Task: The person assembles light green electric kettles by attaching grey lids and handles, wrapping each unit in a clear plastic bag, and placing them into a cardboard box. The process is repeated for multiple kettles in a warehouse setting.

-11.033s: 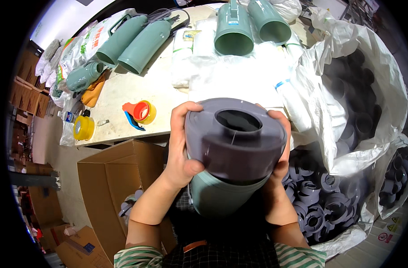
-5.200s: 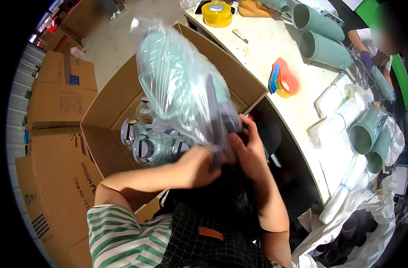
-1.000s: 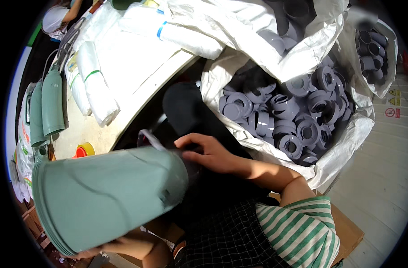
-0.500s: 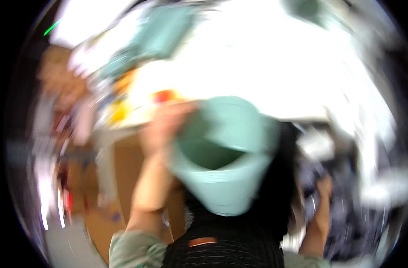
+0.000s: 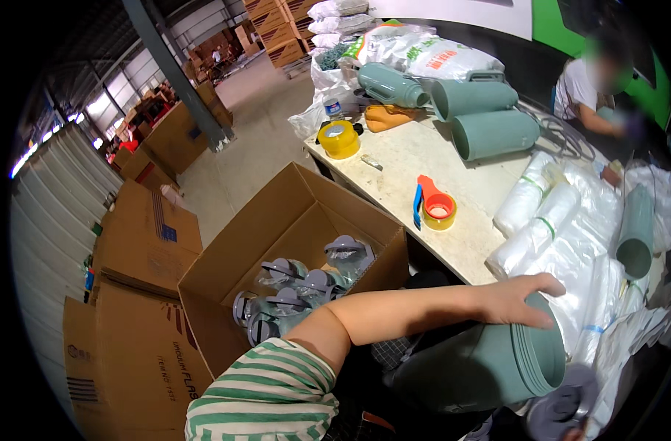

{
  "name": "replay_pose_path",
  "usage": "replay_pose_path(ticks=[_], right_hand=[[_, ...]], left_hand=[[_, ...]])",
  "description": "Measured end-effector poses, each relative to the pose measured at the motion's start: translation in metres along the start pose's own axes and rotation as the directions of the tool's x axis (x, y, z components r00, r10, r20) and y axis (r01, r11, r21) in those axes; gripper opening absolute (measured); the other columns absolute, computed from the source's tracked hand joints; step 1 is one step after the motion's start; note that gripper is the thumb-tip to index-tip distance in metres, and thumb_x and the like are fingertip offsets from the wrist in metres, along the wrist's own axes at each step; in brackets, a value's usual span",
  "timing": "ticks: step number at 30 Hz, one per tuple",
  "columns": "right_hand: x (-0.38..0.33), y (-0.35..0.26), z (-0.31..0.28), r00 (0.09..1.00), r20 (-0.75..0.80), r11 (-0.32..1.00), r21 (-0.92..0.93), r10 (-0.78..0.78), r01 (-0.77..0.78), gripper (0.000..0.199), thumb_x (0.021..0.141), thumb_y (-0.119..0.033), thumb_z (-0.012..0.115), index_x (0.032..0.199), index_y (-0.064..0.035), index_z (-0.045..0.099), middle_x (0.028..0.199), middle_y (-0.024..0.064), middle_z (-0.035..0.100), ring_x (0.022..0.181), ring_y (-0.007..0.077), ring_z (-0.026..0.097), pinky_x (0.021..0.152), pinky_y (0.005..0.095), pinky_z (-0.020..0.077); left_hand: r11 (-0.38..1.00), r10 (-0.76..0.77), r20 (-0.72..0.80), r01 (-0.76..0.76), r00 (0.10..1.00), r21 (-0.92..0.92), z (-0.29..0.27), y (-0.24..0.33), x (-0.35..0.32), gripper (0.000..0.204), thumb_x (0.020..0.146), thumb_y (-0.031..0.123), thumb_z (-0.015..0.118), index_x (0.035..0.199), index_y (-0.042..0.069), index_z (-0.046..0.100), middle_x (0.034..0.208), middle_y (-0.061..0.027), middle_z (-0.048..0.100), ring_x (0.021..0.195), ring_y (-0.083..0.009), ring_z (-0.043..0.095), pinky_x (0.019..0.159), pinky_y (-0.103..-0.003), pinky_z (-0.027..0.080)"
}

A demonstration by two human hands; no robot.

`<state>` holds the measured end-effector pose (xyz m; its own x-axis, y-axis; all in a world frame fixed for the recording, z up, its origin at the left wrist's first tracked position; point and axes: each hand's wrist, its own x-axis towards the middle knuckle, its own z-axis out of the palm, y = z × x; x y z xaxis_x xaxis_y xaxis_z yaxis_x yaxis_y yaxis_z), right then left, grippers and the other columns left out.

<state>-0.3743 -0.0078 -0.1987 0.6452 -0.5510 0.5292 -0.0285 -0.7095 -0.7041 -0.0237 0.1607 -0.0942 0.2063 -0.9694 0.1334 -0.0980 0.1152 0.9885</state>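
Note:
A green flask body [image 5: 460,371] with a threaded mouth lies tilted across my lap, its opening facing right. My left hand [image 5: 513,300] reaches over and grips its rim, thumb near the mouth and fingers on the far side. Just past the mouth is a grey plastic lid [image 5: 573,397]. Only a few fingertips of my right hand [image 5: 575,432] show beside that lid at the bottom edge; whether they hold it is hidden. Left of my arm, an open carton [image 5: 236,242] contains several flasks with grey handled lids [image 5: 317,283] in clear bags.
The worktable [image 5: 394,165] bears an orange tape dispenser [image 5: 437,202], a yellow tape roll [image 5: 339,140], several green flask shells [image 5: 496,134] and clear plastic bags [image 5: 541,209]. Cartons [image 5: 141,345] stand at left. Across the table a co-worker [image 5: 589,92] sits.
The view has swung and is now sharp. My left hand has moved from the flask's left side across to its rim at right. The flask has tipped from mouth-up to facing right.

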Motion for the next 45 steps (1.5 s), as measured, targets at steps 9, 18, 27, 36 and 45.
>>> replay_pose_path(ticks=[9,18,27,36,45], right_hand=[[0.095,-0.076,0.115,0.989,-0.021,0.901,0.416,0.145,-0.123,0.082,0.101,-0.066,0.024,0.151,-0.0022,0.039,0.149,0.0191,0.042,0.135,0.034,0.046,0.115,0.0461,0.0375],[0.108,-0.162,0.164,0.886,-0.173,0.655,0.735,0.43,-0.174,0.084,0.1,-0.068,0.025,0.151,-0.0027,0.038,0.148,0.0171,0.043,0.135,0.033,0.045,0.114,0.0474,0.0383],[0.097,-0.15,0.149,0.963,-0.256,0.932,0.363,0.086,0.013,0.087,0.092,-0.068,0.051,0.146,-0.0005,0.039,0.143,0.0175,0.047,0.131,0.0355,0.049,0.112,0.0521,0.0379],[0.088,-0.119,0.141,0.978,-0.142,0.982,0.085,-0.156,0.169,0.079,0.084,-0.053,0.075,0.136,-0.001,0.046,0.13,0.0146,0.049,0.126,0.0307,0.047,0.119,0.0504,0.0264],[0.103,-0.128,0.156,0.996,-0.075,0.999,-0.014,-0.043,0.042,0.061,0.089,-0.034,0.077,0.129,0.0042,0.052,0.123,0.0136,0.051,0.118,0.028,0.048,0.107,0.041,0.0341]], left_hand=[[0.98,0.029,-0.026,-0.034,0.999,-0.196,-0.026,0.057,-0.059,0.103,0.067,0.019,0.09,0.147,0.008,0.026,0.125,-0.0157,0.054,0.117,-0.0234,0.054,0.103,-0.034,0.044],[0.999,0.052,-0.275,-0.053,0.96,0.003,-0.019,0.047,-0.073,0.095,0.07,0.023,0.087,0.144,0.012,0.029,0.133,-0.0179,0.045,0.125,-0.0293,0.05,0.106,-0.039,0.042],[0.743,0.59,-0.214,-0.42,0.778,0.521,-0.016,0.027,-0.068,0.09,0.062,0.044,0.09,0.128,0.004,0.044,0.127,-0.0201,0.043,0.131,-0.0436,0.039,0.111,-0.049,0.034],[0.659,0.564,-0.062,-0.404,0.823,0.634,-0.015,0.017,-0.057,0.07,0.065,0.043,0.083,0.107,0.0,0.048,0.112,-0.0205,0.044,0.107,-0.0405,0.044,0.096,-0.047,0.04],[0.75,0.419,-0.405,-0.058,0.813,0.659,0.017,-0.011,-0.012,0.03,0.089,0.026,0.065,0.092,0.0,0.05,0.101,-0.0167,0.048,0.099,-0.0355,0.049,0.086,-0.044,0.044]])
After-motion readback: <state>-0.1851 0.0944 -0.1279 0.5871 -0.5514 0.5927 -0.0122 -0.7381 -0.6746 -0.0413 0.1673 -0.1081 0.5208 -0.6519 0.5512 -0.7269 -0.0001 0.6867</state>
